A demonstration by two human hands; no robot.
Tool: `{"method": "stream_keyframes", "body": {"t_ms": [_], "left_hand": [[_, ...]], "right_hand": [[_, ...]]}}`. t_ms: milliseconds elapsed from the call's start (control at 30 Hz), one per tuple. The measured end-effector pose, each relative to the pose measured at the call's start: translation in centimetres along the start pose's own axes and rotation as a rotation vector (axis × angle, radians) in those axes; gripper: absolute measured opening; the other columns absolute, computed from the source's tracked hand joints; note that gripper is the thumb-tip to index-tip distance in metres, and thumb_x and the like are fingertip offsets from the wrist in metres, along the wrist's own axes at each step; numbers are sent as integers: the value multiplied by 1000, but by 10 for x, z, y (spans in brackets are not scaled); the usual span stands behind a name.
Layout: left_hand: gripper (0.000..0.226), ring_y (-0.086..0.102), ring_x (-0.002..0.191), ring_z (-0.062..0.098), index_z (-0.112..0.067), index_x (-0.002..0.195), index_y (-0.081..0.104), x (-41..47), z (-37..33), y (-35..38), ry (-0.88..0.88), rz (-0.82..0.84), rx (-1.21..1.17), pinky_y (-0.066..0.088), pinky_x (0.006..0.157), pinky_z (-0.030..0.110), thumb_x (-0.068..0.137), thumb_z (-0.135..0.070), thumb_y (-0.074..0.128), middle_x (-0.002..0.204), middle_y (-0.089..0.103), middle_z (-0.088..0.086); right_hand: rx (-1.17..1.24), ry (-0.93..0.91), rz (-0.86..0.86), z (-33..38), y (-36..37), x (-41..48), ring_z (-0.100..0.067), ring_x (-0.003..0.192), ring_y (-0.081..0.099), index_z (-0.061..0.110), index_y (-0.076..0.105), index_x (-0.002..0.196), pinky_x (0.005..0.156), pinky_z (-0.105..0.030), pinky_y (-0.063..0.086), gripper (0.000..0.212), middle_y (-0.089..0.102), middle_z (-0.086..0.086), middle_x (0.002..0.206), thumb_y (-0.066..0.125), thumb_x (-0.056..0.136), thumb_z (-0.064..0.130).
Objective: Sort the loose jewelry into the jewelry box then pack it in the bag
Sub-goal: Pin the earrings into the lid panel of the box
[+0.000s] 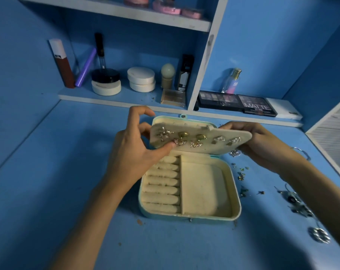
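Observation:
An open jewelry box with a cream lining and teal shell lies on the blue desk. Its ring rolls fill the left side, and the right compartment holds nothing. Above it I hold the cream earring panel, studded with several gold and sparkly earrings. My left hand pinches the panel's left end between thumb and fingers. My right hand grips its right end, with a sparkly piece showing just under the fingers. Loose jewelry lies scattered right of the box.
More loose pieces, including a round silver ornament, lie at the desk's right edge. A low shelf behind the box holds makeup palettes, round compacts, a perfume bottle and tubes. A white louvred panel stands at right.

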State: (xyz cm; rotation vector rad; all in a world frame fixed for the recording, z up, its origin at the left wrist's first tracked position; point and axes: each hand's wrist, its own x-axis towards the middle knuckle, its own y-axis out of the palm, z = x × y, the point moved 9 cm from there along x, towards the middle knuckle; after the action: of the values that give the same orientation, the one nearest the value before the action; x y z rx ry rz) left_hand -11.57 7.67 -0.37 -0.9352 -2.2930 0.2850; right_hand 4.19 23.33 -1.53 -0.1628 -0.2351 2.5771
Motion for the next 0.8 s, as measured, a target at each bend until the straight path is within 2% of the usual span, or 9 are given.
{"method": "stream_keyframes", "body": {"t_ms": [67,133,300,400,500,567,700,800], "left_hand": [[59,63,68,9,-35,100,38,2,3,1,-52,-8,-25,50,65,32,64,-30,84,77,68,-6],[56,62,69,7,-37,95,38,4,7,2,-117,-24,-60,49,65,29,64,-31,84,77,68,-6],[54,62,68,5,-27,102,41,5,19,10,-221,-55,-150,48,61,22,68,-31,83,78,68,-7],[47,62,67,5,-27,101,42,2,25,14,-243,-80,-195,46,59,18,73,-25,79,80,68,-5],[40,61,68,2,-30,99,44,-1,28,14,-236,-97,-247,44,61,10,78,-15,75,81,66,-5],[37,62,70,1,-27,104,46,-3,30,14,-233,-94,-253,44,64,8,82,-11,71,80,66,-8],[40,62,77,4,-26,111,47,-4,33,18,-226,-68,-235,45,67,9,84,-5,67,83,65,-12],[41,61,82,8,-25,113,46,-3,34,20,-230,-45,-241,48,71,14,85,-2,65,86,64,-10]], "right_hand": [[18,4,-45,-2,-1,-1,-3,68,64,11,75,70,60,-12,47,55,72,6,72,32,86,-20],[57,18,-86,-3,-3,-2,-4,73,67,18,77,68,64,-13,50,63,73,6,76,31,85,-22],[70,39,-124,-6,-7,-4,-10,78,68,11,66,95,68,-17,53,49,74,3,85,31,84,-21],[21,43,-127,-7,-9,-7,-16,85,68,13,66,101,73,-20,54,49,73,-3,94,32,86,-20],[-216,12,-160,-4,-14,-10,-18,86,63,14,67,102,74,-25,52,44,70,-8,99,37,89,-16],[-377,5,-163,-2,-16,-12,-19,86,59,15,67,103,73,-25,50,38,70,-7,99,43,91,-11],[-511,43,-130,-3,-22,-16,-30,80,60,24,63,109,70,-27,51,37,70,-9,92,49,91,-5],[-663,68,-128,-7,-27,-21,-21,77,63,25,62,109,66,-25,52,30,69,-5,82,54,90,2]]}}
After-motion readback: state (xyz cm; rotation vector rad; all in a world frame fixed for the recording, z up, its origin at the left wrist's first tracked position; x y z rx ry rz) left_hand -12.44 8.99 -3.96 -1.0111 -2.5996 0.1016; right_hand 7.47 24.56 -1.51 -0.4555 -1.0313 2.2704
